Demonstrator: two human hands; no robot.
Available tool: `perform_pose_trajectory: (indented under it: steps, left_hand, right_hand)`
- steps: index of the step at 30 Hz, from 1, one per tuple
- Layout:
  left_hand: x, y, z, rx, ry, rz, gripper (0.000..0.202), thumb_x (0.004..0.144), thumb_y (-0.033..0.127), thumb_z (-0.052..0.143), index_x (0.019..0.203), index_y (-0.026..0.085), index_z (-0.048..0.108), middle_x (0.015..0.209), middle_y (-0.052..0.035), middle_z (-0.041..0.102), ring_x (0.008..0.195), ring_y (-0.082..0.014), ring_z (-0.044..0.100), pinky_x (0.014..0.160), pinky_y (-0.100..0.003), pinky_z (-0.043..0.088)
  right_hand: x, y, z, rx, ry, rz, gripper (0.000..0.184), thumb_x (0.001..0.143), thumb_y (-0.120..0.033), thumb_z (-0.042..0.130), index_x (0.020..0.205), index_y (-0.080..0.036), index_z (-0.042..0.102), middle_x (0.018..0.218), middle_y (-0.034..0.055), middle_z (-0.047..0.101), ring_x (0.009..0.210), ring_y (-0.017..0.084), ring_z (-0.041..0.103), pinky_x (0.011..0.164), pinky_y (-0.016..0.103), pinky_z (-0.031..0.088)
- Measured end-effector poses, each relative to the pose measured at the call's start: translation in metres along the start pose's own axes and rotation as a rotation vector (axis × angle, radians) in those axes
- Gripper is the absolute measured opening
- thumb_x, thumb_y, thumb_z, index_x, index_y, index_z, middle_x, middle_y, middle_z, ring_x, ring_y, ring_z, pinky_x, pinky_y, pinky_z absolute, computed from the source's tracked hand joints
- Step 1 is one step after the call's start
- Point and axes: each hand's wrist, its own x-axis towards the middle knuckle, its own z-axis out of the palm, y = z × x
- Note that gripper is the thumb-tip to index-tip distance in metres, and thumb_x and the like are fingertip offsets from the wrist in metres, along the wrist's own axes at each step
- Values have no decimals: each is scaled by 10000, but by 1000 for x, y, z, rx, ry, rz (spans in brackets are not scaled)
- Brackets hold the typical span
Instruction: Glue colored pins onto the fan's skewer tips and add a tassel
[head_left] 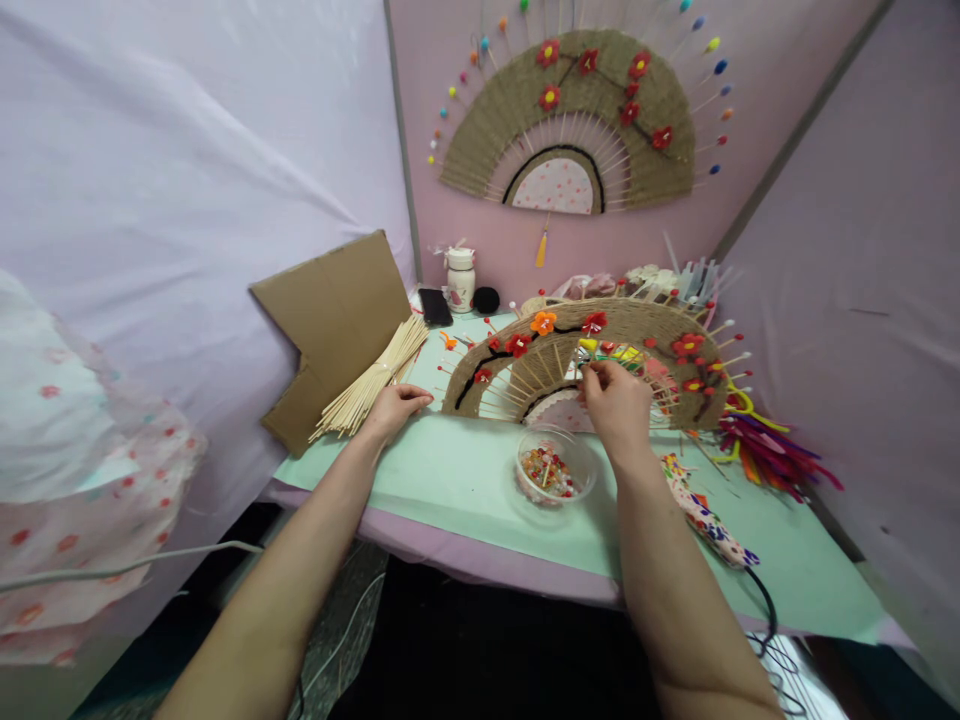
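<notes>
A large fan-shaped craft piece (480,372) lies across the table, covered in woven brown cord with red and orange flowers and bead-tipped sticks along its rim. My right hand (616,398) is over the middle of the fan, thumb and fingers pinched on something too small to make out. At the fan's left end, my left hand (397,410) rests by the table top with thumb and fingertips pressed together; anything between them is hidden. Between my arms stands a clear plastic bowl (529,488) of red, clear and amber beads.
A bundle of thin sticks (375,380) leans against cut cardboard (337,310) on the left. Behind are a phone (435,307) and a white bottle (460,280). On the right lie a flower-patterned corded tool (709,515) and colourful pipe cleaners (772,455). A finished fan (480,140) hangs on the wall.
</notes>
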Motion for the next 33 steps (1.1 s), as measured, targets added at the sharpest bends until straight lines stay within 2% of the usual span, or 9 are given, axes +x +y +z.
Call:
perform_pose_trajectory:
  steps: [33]
  left_hand:
    - [0,0,1,3,2,5,375,435,445,820,656,162,713,621,-28,651,571,-124,483,592,-274,384]
  right_hand:
    - [0,2,1,7,20,-26,357,856,-385,440,872,-162,717,727,105,729,685,237,650,703,332,445]
